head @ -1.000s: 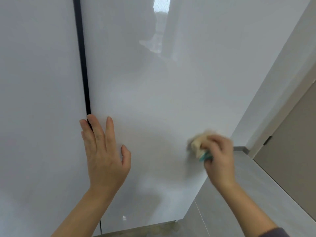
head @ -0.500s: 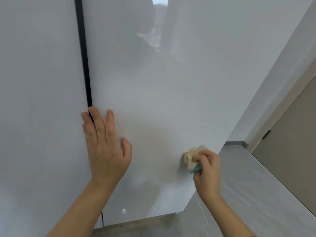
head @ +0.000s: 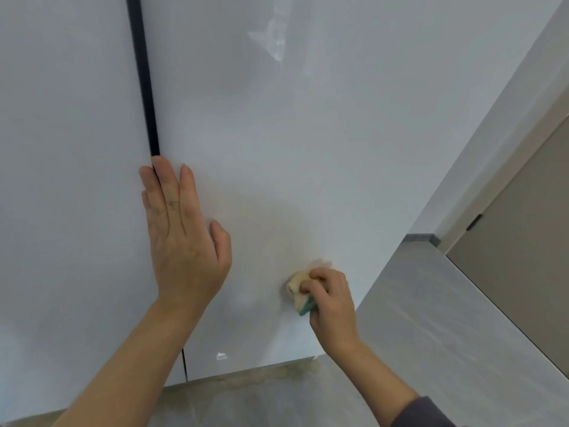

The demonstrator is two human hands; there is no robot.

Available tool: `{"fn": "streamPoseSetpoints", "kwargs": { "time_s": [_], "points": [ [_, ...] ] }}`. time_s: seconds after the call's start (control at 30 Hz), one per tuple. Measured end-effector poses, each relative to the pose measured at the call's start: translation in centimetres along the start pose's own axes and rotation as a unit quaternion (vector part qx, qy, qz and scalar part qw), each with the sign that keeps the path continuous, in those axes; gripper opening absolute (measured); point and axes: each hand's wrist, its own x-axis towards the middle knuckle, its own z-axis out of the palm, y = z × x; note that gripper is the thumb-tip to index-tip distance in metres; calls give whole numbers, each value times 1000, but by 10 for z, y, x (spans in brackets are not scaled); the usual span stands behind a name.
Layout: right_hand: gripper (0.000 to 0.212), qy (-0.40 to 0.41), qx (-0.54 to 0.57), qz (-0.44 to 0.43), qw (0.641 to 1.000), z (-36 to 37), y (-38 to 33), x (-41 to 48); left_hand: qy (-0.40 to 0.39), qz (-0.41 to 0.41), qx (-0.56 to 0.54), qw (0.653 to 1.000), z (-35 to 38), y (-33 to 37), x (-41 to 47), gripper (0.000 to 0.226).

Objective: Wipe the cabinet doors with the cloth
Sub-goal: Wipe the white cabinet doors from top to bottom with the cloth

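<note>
While the left hand lies flat and open, fingers straight, across the dark gap between the two doors, it likely steadies the right door so the panel does not swing or rattle under the rubbing. The right hand curls its fingers round the cloth and presses it low on that door, near the right edge and a little above the bottom edge. Bunching it into a wad probably gives firmer pressure on one spot. Both doors are smooth, glossy, pale grey slabs with no handles showing, and the right one carries a faint bright reflection. The cloth is a small soft lump, cream with a teal edge, blurred at its top. The left door looks equally plain. The floor below is matt grey tile with cloudy veining
</note>
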Motion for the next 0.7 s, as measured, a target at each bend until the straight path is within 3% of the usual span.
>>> {"fn": "streamPoseSetpoints", "kwargs": {
  "time_s": [0.17, 0.23, 0.33, 0.37, 0.4, 0.5, 0.57, 0.6, 0.63, 0.7],
  "points": [
    [53, 156, 97, 119, 976, -44, -4, 53, -25, -5, 0, 1000, -1, -2, -14, 75],
    [55, 135, 81, 123, 980, -37, -10, 56, -32, -18, -16, 999, -3, 1, -20, 78],
    [51, 27, 109, 124, 986, -7, -22, 17, -36, -34, -55, 997, -10, 3, -33, 76],
    [49, -3, 180, 179, 967, -2, -27, 4, -34, -32, -69, 997, -14, 2, -41, 73],
    [48, -28, 270, 260, 927, 3, -33, -8, -35, -23, -74, 996, -18, -1, -53, 68],
    [31, -61, 477, 454, 750, 11, -51, -26, -83, 25, -74, 993, -31, -20, -105, 44],
    [31, -74, 557, 522, 642, 19, -61, -32, -159, 0, -75, 984, -38, -34, -142, 32],
    [29, -82, 576, 542, 607, 23, -67, -35, -202, -39, -77, 976, -41, -41, -159, 30],
    [27, -91, 579, 550, 595, 27, -69, -38, -241, -92, -86, 962, -41, -45, -170, 29],
    [23, -122, 553, 548, 616, 34, -74, -43, -301, -219, -113, 921, -41, -50, -184, 18]
  ]
}}
